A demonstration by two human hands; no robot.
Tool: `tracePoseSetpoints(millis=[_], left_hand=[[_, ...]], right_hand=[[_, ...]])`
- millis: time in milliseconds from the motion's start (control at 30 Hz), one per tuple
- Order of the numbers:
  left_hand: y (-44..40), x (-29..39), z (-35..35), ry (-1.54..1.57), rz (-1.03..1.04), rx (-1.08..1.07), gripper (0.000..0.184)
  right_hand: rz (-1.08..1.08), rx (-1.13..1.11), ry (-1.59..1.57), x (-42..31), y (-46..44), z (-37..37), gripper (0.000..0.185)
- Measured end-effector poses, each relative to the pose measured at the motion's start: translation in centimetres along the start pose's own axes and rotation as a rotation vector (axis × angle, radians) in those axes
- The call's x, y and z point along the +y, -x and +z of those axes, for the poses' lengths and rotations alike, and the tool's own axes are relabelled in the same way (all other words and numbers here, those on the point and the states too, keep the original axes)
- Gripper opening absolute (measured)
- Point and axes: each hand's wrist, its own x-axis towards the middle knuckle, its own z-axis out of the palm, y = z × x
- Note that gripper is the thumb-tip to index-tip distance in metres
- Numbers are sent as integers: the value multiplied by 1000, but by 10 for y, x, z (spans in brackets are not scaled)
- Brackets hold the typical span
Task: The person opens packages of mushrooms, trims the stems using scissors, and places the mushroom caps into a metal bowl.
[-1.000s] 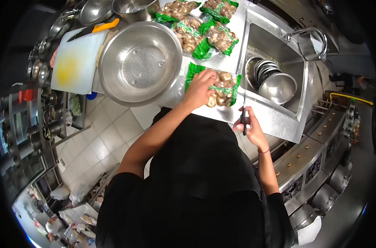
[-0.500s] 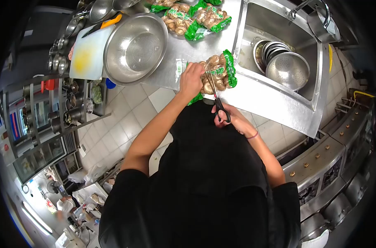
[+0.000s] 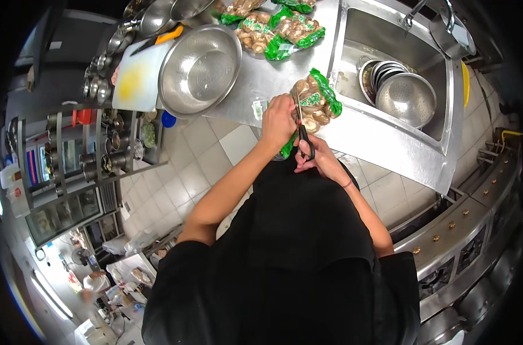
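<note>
Left hand: closed, gripping the left end of the mushroom bag.
Right hand: closed round the black handles of the scissors, blades pointing away from the body.
Scissors blades: over the bag, right beside left-hand fingers; can't tell if cutting into plastic.
Mushroom bag: at the near edge of the steel counter, between steel bowl and sink; green plastic at its right end, more green hanging below left hand. Lifted or resting, can't tell.
Other bags: grouped toward counter's far edge, some cut off by frame.
Steel bowl: perforated, counter's near edge, left of the hands.
White board: left of bowl, yellow stain; orange-handled knife along its far edge.
Sink: right part of counter; colander and stacked metalware inside, near its near edge.
</note>
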Motion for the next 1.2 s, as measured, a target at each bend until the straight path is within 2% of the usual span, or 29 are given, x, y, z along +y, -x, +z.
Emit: tracePoseSetpoints(millis=[100, 200, 233, 333, 367, 400, 467, 500, 533, 600, 667, 700, 733, 800, 867, 900, 933, 1000, 1067, 1167, 1200], left_hand=[[-3, 2, -4, -16, 4, 37, 9], [3, 6, -10, -20, -2, -20, 8], [8, 8, -9, 4, 18, -28, 7], [19, 15, -16, 69, 8, -78, 7], [30, 15, -20, 61, 24, -179, 8], [36, 6, -17, 49, 26, -170, 8], [50, -18, -15, 31, -67, -44, 10], [46, -29, -20, 22, -204, -6, 9], [37, -31, -27, 29, -210, -4, 9], [15, -29, -40, 219, -306, -6, 8], [4, -14, -48, 191, -270, 12, 7], [3, -10, -48, 184, -243, -16, 4], [2, -1, -49, 178, -216, -48, 2], [5, 20, -49, 201, -228, -32, 3], [8, 31, -47, 212, -216, 18, 4], [9, 27, -45, 213, -132, 76, 5], [13, 26, -45, 207, -143, 86, 5], [12, 22, -49, 160, 7, 33, 6], [9, 19, -56, 144, 37, -22, 12], [5, 16, -65, 37, 304, -132, 26], [3, 12, -67, 41, 293, -125, 26]], right_hand=[[-132, 37, 239, 14, 4, -17, 34], [-173, -20, 241, 19, 13, -24, 33], [-112, -13, 132, 17, 9, -23, 32], [-161, -5, 63, -4, -2, 0, 31], [-327, 32, 106, -18, 0, 8, 32], [-490, 52, 159, -37, 5, 16, 33], [-657, 58, 89, -85, 43, 22, 39], [-746, 117, 117, -93, 53, 21, 41], [-821, 173, 159, -96, 60, 20, 43], [-719, 436, 504, -81, 39, 5, 48], [-697, 415, 556, -59, 8, 9, 50], [-743, 449, 554, -49, -11, 14, 50], [-692, 487, 563, -47, -22, 21, 49], [-724, 641, 752, -37, -47, 20, 45], [-762, 654, 807, -34, -54, 18, 44], [-794, 664, 861, -30, -56, 18, 45], [-791, 648, 864, -25, -59, 15, 45], [-789, 763, 973, -24, -66, 9, 46], [-827, 755, 950, -26, -71, 8, 46], [-877, 650, 911, -48, -54, 25, 47], [-871, 609, 911, -54, -54, 26, 47]])
